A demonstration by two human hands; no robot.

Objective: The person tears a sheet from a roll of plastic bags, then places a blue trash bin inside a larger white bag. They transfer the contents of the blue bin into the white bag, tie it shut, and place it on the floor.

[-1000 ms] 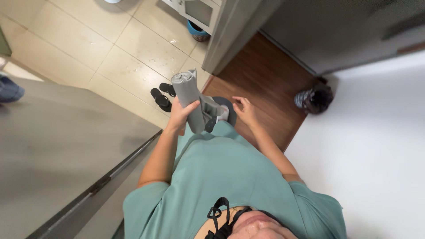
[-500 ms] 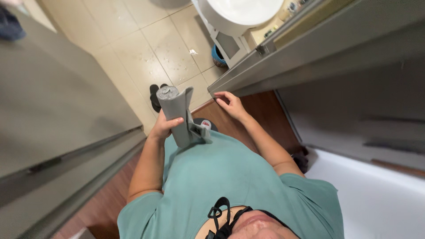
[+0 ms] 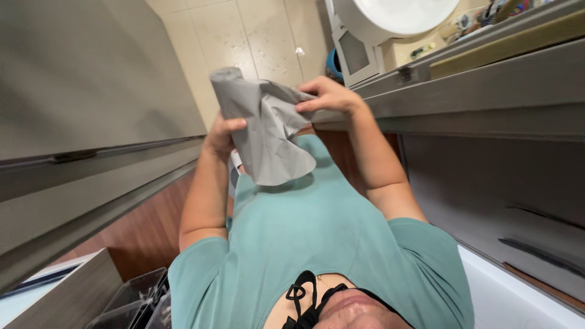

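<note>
Clear plastic bins (image 3: 131, 304) at 7 o'clock. Left hand (image 3: 222, 135) wraps the grey bag roll (image 3: 259, 125), held up centre frame. Right hand (image 3: 329, 97) pinches the roll's loose sheet at 1 o'clock. Beyond: tiled floor (image 3: 244, 36), white basin (image 3: 396, 15) at 1 o'clock.

- Even, soft indoor light; no hard shadows.
- Glare on the white basin (image 3: 390, 15) at 12 o'clock.
- Wide-angle bending at the edges; grey door (image 3: 79, 73) at 10 o'clock blurred.
</note>
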